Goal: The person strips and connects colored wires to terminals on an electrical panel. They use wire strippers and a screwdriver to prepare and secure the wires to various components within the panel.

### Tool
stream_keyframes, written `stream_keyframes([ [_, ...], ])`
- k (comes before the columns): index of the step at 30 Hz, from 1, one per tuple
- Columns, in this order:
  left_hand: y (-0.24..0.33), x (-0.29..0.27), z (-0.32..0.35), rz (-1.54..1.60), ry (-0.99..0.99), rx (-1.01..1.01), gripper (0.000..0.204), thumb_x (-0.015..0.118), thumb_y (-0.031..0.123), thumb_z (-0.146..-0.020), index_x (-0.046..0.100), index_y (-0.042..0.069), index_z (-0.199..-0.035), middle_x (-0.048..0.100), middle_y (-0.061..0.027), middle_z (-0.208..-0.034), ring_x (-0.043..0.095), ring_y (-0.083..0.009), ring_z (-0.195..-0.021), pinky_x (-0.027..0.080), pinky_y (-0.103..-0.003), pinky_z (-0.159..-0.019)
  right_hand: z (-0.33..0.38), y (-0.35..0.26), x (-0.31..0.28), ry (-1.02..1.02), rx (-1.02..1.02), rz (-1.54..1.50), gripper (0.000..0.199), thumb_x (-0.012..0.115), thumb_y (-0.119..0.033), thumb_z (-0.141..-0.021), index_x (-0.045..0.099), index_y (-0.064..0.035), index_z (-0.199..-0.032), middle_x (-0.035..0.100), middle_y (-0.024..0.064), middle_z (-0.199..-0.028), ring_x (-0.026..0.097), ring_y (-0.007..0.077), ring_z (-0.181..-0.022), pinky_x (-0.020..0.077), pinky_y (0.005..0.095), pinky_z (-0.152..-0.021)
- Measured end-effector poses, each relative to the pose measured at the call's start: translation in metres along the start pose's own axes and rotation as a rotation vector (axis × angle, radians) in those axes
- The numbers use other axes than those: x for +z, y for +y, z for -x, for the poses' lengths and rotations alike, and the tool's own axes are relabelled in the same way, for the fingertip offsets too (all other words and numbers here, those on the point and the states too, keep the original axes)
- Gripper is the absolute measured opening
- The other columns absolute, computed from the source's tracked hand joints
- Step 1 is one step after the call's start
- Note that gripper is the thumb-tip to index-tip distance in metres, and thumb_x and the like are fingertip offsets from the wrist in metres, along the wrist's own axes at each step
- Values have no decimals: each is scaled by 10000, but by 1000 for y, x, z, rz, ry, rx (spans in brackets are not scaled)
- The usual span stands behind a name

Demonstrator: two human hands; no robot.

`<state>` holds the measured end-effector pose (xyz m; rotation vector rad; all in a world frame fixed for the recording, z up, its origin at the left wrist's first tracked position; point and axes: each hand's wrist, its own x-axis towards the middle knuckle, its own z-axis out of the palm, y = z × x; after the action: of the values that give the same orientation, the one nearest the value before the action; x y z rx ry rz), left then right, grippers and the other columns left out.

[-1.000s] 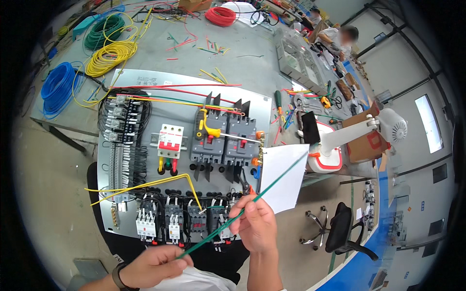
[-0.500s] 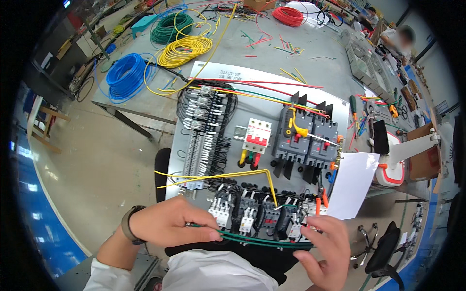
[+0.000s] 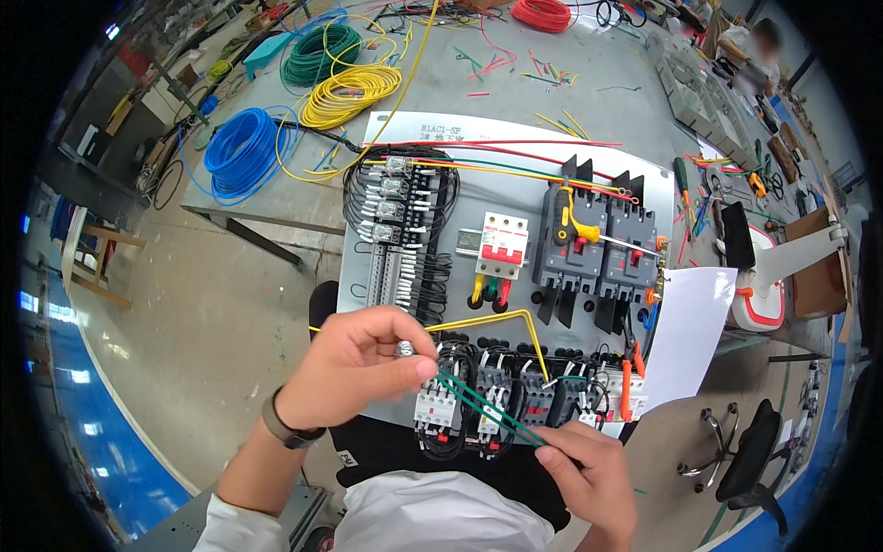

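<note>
grey workbench [image 3: 432,97], pale floor [image 3: 221,322], green wires [image 3: 493,413]

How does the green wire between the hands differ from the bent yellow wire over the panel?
Pose: the green wire slants between the left hand and the right hand; the yellow wire lies over the panel.
Shape: the green wire shows two nearly straight strands, while the yellow wire has a sharp bend.
Both are thin.
</note>
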<state>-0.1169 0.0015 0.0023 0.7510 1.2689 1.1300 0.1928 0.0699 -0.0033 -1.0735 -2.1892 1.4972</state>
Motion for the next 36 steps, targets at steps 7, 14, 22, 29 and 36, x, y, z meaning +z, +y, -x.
stream_keyframes([
  [7,-20,29,-25,-152,-117,123,205,763,74,-934,691,-11,-1105,710,-48,-1003,677,-86,-877,561,-240,-749,-4,-1,2,107,27,-35,301,722,-30,-915,730,1,-1215,630,92,-774,556,162,-651,444,282,-612],
  [14,-30,32,-71,-659,-11,284,274,734,156,-947,681,-5,-1162,705,-96,-1024,692,-193,-928,551,-317,-833,19,35,-15,403,230,-246,196,708,6,-926,744,21,-1118,637,25,-779,562,88,-704,443,244,-626],
  [22,-58,57,-110,-1356,13,519,222,739,181,-869,686,59,-1047,663,-131,-945,657,-343,-860,543,-466,-735,32,52,-26,516,275,-413,229,704,-68,-970,709,38,-1172,730,67,-925,604,79,-763,475,219,-666],
  [29,-58,60,-126,-1508,-58,341,151,707,195,-896,679,71,-978,690,-128,-863,687,-361,-807,538,-484,-694,35,62,-26,561,219,-431,165,712,-1,-946,741,39,-1104,700,39,-923,553,61,-756,435,210,-661],
  [36,-38,55,-121,-1352,-67,385,140,638,135,-923,697,42,-1009,695,-167,-910,674,-395,-862,533,-502,-739,36,63,-28,603,133,-376,183,734,51,-903,760,47,-1085,689,63,-940,580,78,-765,447,210,-655],
])
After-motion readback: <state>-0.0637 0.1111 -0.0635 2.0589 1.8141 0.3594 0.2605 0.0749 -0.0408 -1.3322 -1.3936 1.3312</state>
